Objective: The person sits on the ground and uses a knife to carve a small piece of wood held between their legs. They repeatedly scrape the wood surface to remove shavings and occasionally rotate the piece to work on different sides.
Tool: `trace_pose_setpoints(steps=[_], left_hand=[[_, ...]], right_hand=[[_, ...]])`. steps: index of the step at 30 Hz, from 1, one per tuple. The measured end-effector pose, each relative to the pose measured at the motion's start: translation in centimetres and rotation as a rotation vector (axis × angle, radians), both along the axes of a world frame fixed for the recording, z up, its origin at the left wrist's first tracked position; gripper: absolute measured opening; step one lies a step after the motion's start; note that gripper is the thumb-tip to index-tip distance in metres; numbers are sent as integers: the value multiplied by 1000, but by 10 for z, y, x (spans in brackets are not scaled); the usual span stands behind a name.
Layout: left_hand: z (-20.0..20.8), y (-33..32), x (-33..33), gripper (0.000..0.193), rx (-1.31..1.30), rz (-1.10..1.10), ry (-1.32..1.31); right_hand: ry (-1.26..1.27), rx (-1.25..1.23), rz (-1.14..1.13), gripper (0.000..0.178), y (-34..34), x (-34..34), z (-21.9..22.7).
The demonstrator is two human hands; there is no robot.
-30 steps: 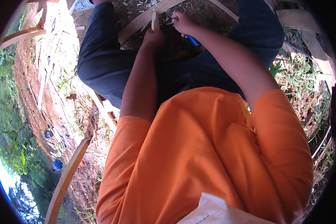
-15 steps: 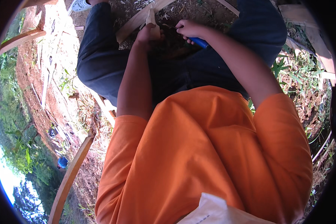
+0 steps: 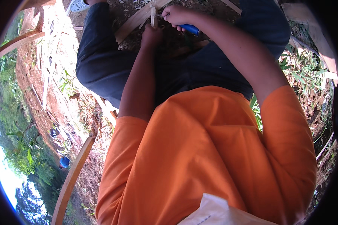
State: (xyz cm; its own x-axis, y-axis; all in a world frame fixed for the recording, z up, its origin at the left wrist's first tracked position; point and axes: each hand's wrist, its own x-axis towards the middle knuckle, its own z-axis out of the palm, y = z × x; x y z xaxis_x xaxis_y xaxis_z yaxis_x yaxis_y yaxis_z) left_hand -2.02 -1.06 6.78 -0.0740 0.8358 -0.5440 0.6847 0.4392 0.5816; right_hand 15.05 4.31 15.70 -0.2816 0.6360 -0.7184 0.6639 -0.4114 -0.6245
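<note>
My left hand (image 3: 151,36) is closed around a short pale piece of wood (image 3: 153,18), whose narrow end points up and away from me. My right hand (image 3: 176,15) grips a blue-handled knife (image 3: 191,29). The handle sticks out behind my fingers to the lower right. Only a thin bit of blade shows, reaching left to the side of the wood; whether it touches cannot be made out. Both hands are between my spread knees, low over the shaded ground.
A long plank (image 3: 133,25) lies on the ground just beyond my left hand, with pale shavings near it. A curved timber (image 3: 73,180) stands at the lower left. More boards (image 3: 308,22) lie at the far right. A person in blue (image 3: 64,162) is far off to the left.
My right hand has moved left and away from me, bringing the knife up to the wood. The wood has turned, now showing a narrower side, and my left hand has shifted slightly.
</note>
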Motion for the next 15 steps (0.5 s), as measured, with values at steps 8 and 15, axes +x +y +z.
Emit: trace_pose_setpoints(steps=[8,15], left_hand=[[7,-6,3,50,63,-63,60],[4,-10,2,46,80,-68,58]], right_hand=[[-41,4,196,21,25,-21,-34],[-92,30,266,20,24,-32,-12]])
